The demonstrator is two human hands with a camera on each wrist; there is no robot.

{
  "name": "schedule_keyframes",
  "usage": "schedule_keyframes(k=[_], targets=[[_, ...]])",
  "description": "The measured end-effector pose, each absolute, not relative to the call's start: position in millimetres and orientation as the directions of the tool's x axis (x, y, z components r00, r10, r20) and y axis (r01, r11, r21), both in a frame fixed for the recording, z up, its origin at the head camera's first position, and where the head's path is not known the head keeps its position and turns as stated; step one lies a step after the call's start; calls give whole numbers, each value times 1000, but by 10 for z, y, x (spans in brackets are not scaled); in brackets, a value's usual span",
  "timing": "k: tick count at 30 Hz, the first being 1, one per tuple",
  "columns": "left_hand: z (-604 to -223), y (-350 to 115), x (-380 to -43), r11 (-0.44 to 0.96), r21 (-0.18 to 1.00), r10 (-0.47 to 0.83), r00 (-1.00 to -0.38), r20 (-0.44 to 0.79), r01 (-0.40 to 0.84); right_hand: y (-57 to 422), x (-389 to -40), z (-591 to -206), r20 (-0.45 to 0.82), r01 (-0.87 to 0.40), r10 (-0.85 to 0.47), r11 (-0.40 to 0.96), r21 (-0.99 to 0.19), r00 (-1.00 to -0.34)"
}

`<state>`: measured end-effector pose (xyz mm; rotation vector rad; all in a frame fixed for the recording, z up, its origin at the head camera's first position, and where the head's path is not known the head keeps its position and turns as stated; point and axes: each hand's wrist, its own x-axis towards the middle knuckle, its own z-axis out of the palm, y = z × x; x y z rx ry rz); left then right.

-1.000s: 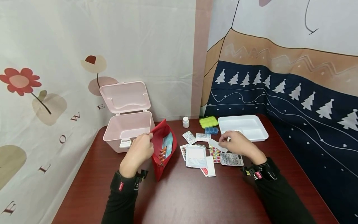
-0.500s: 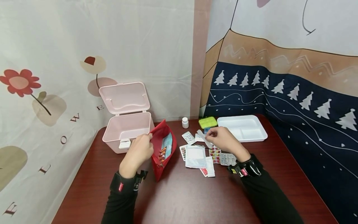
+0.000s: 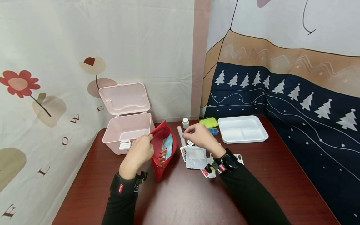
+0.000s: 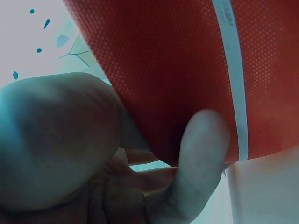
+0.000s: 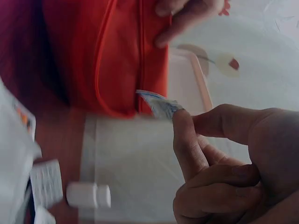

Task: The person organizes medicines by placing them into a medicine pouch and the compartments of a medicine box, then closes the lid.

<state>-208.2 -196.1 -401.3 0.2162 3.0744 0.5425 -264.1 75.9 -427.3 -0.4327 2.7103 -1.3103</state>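
Observation:
My left hand (image 3: 139, 153) grips the upper edge of a red zip pouch (image 3: 158, 140), its thumb lying along the fabric in the left wrist view. The pouch stands with its mouth spread. Inside are a light blue packet (image 3: 168, 144) and a blister pack of orange capsules (image 3: 163, 154). Between thumb and index finger, my right hand (image 3: 200, 135) pinches a narrow white wrapped strip (image 3: 181, 135). In the right wrist view the strip (image 5: 161, 105) points toward the pouch (image 5: 124, 60) and overlaps its edge. The other right fingers are curled under.
A pink lidded box (image 3: 113, 140) stands open behind the pouch. Under the right arm lie a clear-edged white packet (image 3: 196, 159) and several blister packs. At the back are a white bottle (image 3: 185, 123), a green case (image 3: 209, 122), a blue pill box (image 3: 213, 131) and a white tray (image 3: 229, 137).
My right hand has carried the white strip leftward from beside the white tray, over the packs, to near the pouch. My left hand and the pouch have stayed in place.

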Motion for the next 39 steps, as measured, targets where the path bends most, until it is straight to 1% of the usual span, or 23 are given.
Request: schedule_keyframes(k=[8,15,21,27,28,39], targets=[[-4003,-1947,-2076,926,360,126,-992,-4,116,287,-2634,-4324,7,-193,-296,607,-771,-955],[-4009,-1950,-2085,930,346,129,-992,5,122,16,-2655,-4439,-7,-200,-300,655,-729,-954],[-4050,-1975,-2091,922,350,158,-986,45,164,-125,-2635,-4517,-26,-177,-269,701,-691,-963],[-4057,-1985,-2077,918,365,151,-988,31,152,-241,-2612,-4551,-31,-184,-278,713,-676,-960],[-4015,-1962,-2062,921,365,138,-990,13,134,-262,-2609,-4558,-38,-182,-279,719,-671,-959],[-4022,-1960,-2072,927,347,143,-990,14,139,-405,-2581,-4598,-91,-148,-255,778,-610,-963]])
